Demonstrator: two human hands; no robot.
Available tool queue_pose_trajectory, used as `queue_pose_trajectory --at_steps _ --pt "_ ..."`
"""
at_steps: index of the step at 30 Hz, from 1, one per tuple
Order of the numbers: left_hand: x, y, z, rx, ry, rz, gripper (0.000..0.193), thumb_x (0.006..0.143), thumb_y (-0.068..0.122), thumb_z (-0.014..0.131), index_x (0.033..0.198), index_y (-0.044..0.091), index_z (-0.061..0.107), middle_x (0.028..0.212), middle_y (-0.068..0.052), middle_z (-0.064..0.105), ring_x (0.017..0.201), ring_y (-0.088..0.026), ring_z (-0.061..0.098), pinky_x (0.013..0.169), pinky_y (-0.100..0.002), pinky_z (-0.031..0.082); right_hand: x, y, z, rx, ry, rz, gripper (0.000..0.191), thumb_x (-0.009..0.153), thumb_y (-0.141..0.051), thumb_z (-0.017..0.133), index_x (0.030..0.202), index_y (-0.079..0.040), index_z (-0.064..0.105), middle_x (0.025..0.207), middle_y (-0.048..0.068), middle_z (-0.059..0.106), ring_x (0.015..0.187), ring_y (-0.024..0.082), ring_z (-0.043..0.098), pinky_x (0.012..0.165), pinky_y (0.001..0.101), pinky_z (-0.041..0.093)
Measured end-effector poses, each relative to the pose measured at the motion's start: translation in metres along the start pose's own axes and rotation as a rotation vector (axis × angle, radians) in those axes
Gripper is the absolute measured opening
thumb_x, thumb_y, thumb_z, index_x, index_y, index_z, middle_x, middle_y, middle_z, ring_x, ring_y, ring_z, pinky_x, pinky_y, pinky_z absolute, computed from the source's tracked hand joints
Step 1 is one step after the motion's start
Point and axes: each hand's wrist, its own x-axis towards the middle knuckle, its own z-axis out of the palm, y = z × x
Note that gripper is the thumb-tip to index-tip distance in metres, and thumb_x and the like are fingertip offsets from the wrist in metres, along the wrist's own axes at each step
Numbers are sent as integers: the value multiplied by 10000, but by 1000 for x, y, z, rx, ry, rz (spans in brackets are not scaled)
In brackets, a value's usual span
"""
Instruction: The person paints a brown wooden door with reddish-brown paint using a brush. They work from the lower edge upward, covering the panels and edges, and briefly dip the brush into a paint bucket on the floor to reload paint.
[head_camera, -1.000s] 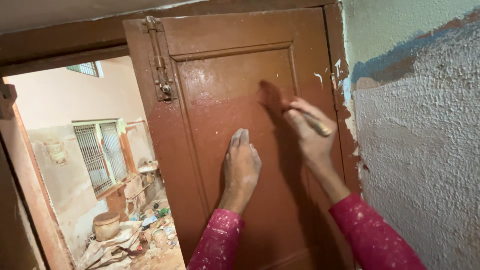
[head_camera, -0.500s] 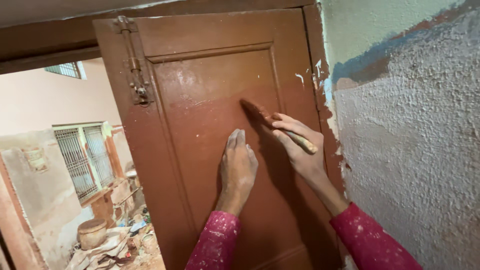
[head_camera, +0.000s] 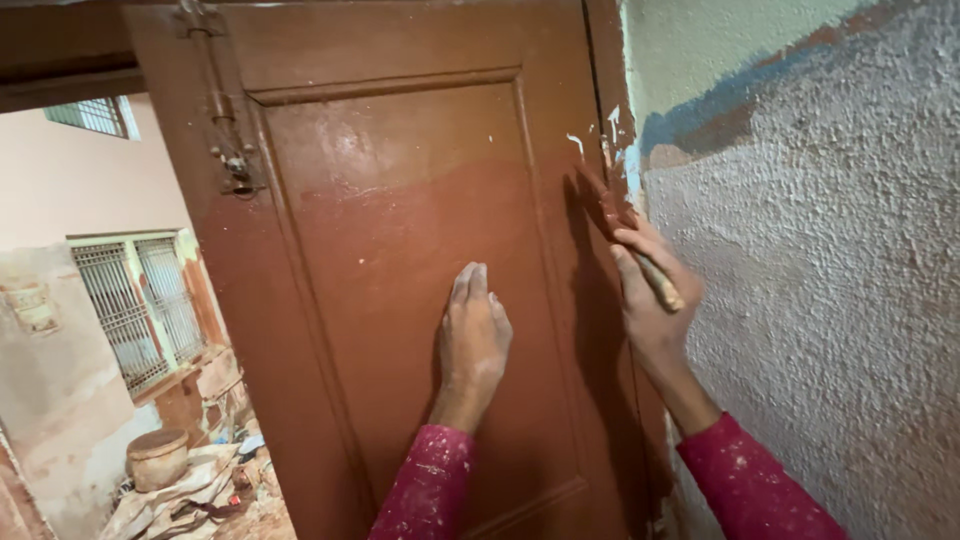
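Under our left hand (head_camera: 473, 330), pressed flat with fingers together, lies the brown door (head_camera: 400, 200) panel. Our right hand (head_camera: 650, 300) grips a paintbrush (head_camera: 640, 255) at the door's right edge, just beside the rough wall (head_camera: 830, 250). A latch (head_camera: 235, 165) hangs well up-left.

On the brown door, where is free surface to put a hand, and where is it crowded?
Free: the panel's upper part, between the latch and the brush, above the left hand. Crowded: the door edge by the rough wall, where the right hand holds the brush.

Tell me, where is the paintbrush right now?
In the head view, the paintbrush is in the right hand, at the right edge of the brown door, beside the rough wall.
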Motion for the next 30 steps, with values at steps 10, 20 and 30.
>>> queue_pose_trajectory --at_steps 10,20,30 --pt "-4 13 4 -23 3 11 426 960 95 525 1360 -53 536 1433 -248 545 1295 -415 545 1067 -471 468 -29 -12 -4 181 -239 178 209 929 -56 720 1134 -37 753 1330 157 708 1213 214 690 1045 297 541" --pt "-13 24 2 -49 0 -13 420 951 85 540 1345 -61 544 1423 -248 554 1277 -413 563 1053 -463 480 -16 4 -33 -27 42 58 213 992 -75 692 1195 -25 734 1364 165 688 1276 252 665 1127 346 508" --pt "-14 34 24 -98 40 41 421 938 57 551 1339 -72 554 1404 -265 567 1284 -428 560 1079 -472 465 -25 0 -40 -31 -118 98 183 928 -73 730 1102 -26 764 1240 145 749 1200 237 699 1070 346 514"
